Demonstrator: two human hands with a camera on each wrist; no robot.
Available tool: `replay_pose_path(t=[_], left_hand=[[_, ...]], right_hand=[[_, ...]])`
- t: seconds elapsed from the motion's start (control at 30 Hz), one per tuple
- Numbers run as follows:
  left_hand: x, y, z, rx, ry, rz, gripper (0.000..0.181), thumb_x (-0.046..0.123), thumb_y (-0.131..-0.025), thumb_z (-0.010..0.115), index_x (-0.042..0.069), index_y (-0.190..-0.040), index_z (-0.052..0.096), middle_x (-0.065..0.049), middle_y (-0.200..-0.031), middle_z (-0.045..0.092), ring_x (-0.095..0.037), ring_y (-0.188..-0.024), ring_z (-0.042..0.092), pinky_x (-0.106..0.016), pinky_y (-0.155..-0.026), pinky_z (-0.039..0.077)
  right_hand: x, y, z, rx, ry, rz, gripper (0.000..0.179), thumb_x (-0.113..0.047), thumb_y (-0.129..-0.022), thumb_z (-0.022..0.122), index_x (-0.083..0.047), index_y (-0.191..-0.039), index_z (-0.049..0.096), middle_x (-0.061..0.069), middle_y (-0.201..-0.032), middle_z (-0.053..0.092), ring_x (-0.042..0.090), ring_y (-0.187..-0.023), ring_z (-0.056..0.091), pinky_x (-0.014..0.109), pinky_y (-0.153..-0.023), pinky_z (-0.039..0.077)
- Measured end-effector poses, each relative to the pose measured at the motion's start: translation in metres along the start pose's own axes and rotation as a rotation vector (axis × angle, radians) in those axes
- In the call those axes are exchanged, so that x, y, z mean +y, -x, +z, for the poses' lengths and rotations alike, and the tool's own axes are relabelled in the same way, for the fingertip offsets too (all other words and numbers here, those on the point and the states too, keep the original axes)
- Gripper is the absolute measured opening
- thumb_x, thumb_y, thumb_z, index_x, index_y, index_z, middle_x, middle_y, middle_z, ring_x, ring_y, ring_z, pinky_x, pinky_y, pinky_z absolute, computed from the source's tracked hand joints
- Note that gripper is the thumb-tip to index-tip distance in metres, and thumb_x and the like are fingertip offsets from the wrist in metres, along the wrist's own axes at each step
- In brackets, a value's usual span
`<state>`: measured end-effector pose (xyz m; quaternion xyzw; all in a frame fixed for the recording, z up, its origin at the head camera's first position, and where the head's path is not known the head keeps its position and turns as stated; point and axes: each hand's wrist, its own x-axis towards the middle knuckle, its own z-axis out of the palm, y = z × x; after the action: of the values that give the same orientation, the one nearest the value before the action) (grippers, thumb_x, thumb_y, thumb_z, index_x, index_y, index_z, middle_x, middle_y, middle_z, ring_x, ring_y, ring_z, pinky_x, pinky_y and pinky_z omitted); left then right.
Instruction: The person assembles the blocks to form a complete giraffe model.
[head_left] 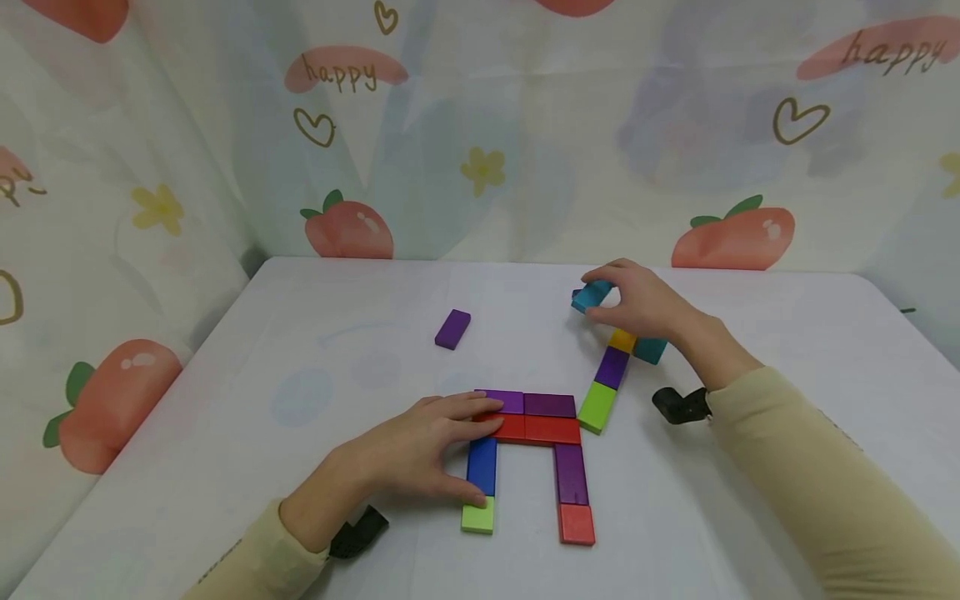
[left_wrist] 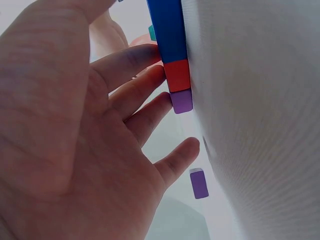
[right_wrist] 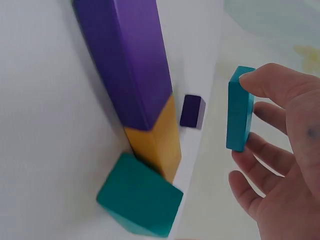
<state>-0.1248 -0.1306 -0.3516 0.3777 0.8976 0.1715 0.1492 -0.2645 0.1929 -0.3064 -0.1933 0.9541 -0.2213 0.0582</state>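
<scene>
My right hand (head_left: 647,307) pinches a teal block (right_wrist: 239,110) between thumb and fingers. In the right wrist view it is held off the tabletop. Beyond it is a small dark purple block (right_wrist: 190,111), mostly hidden in the head view. My left hand (head_left: 408,446) rests against a flat block figure, fingers spread and fairly straight. Its fingertips touch a purple block (head_left: 504,402) and a red block (head_left: 510,428). The left thumb lies at a lime block (head_left: 477,517), beside a blue block (head_left: 482,467).
Right of the figure, a slanted row has a lime block (head_left: 597,407), a purple block (head_left: 612,367) and a yellow block (head_left: 622,340). A second teal block (head_left: 649,350) adjoins it. One loose purple block (head_left: 453,329) lies farther back. Purple and red blocks form the right leg.
</scene>
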Motion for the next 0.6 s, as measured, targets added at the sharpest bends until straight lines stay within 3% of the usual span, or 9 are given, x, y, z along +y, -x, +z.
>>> replay_pose_path(t=[0.37,0.6], left_hand=[[-0.001,0.001,0.000,0.003,-0.006,0.006,0.085,0.058,-0.083,0.076,0.021,-0.154,0.045,0.010,-0.163,0.027,-0.014,-0.151,0.018,-0.046,-0.118,0.026],[-0.001,0.000,0.000,-0.003,-0.011,0.004,0.086,0.059,-0.083,0.076,0.021,-0.154,0.045,0.010,-0.163,0.027,-0.014,-0.151,0.017,-0.046,-0.119,0.025]], right_hand=[[0.031,0.007,-0.015,0.024,-0.017,0.060,0.056,-0.018,-0.094,0.071,0.002,-0.142,0.050,0.029,-0.144,0.041,0.049,-0.126,0.042,0.065,-0.101,0.041],[0.053,0.009,-0.013,0.013,-0.028,0.077,0.058,-0.020,-0.095,0.072,0.004,-0.142,0.050,0.030,-0.139,0.048,0.049,-0.127,0.041,0.067,-0.102,0.038]])
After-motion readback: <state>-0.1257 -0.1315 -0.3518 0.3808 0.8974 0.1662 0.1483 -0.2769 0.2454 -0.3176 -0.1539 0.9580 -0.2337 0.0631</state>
